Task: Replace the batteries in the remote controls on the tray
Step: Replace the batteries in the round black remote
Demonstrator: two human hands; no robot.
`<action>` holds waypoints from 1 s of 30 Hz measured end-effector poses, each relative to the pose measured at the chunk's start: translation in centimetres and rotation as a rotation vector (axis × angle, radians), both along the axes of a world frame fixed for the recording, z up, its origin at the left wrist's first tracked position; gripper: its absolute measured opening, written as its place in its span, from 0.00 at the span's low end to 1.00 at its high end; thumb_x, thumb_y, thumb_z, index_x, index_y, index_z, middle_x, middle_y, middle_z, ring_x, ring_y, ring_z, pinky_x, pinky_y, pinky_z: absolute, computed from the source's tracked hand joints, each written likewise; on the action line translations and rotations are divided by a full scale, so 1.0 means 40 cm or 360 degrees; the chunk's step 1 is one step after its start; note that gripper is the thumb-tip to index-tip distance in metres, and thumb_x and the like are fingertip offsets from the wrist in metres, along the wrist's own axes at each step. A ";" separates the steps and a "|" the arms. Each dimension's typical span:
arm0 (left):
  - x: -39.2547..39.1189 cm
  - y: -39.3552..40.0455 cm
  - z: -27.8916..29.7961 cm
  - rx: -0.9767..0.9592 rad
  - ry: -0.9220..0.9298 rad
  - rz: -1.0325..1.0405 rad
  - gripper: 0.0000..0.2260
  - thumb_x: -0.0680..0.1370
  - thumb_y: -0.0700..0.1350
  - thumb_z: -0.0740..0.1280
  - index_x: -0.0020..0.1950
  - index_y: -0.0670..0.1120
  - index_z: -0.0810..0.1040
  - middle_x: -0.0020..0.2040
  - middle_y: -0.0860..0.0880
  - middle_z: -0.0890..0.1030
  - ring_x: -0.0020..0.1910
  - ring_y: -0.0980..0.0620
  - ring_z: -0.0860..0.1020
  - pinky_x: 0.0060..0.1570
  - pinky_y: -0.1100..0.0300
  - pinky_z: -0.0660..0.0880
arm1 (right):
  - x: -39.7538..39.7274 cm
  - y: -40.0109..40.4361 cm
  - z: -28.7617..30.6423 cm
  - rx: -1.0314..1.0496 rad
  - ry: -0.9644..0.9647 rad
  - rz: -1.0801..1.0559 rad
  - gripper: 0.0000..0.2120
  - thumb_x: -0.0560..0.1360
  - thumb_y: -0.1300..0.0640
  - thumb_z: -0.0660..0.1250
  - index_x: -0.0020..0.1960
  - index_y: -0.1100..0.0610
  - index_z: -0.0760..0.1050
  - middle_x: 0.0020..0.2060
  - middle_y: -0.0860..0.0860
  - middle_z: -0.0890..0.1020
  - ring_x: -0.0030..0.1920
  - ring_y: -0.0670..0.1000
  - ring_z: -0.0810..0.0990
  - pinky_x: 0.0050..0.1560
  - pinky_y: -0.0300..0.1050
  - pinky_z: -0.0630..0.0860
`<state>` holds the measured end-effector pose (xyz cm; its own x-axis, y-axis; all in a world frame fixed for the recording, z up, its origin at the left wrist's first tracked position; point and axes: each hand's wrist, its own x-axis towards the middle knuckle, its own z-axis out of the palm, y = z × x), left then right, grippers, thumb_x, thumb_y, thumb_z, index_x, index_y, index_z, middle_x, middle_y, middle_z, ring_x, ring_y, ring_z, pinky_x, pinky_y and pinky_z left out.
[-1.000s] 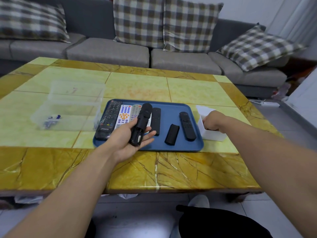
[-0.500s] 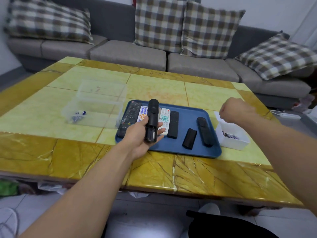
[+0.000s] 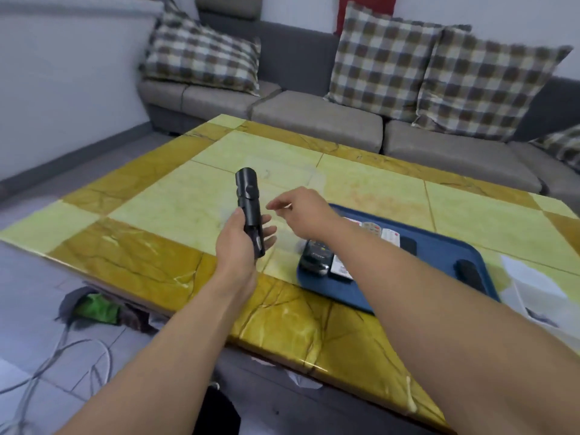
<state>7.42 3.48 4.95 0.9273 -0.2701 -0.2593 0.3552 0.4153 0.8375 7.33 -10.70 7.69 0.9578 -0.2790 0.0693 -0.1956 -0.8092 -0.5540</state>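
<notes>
L hand (image 3: 238, 243) is gripping the black remote (image 3: 250, 211) upright at frame centre, lifted off the tray (image 3: 439, 246), which is now sitting centre-right. R hand (image 3: 301, 211), a sec ago at the white bin (image 3: 533, 284) lower right, is now closing in on the remote, fingertips pinched, prob. carrying a fresh battery; too blurry to tell.

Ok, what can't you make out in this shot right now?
- Head view: whether the right hand pinches a battery, blurred, too small.
- Remotes on the blue tray: partly hidden by the right forearm.
- White box: cut off by the right edge.
- Black remote in the left hand: battery slot unclear.
</notes>
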 end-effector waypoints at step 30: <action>0.075 0.047 0.024 -0.0113 0.0343 0.0225 0.14 0.87 0.49 0.56 0.64 0.46 0.77 0.47 0.46 0.85 0.40 0.51 0.81 0.42 0.58 0.80 | 0.193 -0.002 -0.010 -0.0465 0.0610 0.0269 0.05 0.75 0.57 0.73 0.50 0.54 0.85 0.39 0.50 0.85 0.39 0.52 0.85 0.38 0.45 0.84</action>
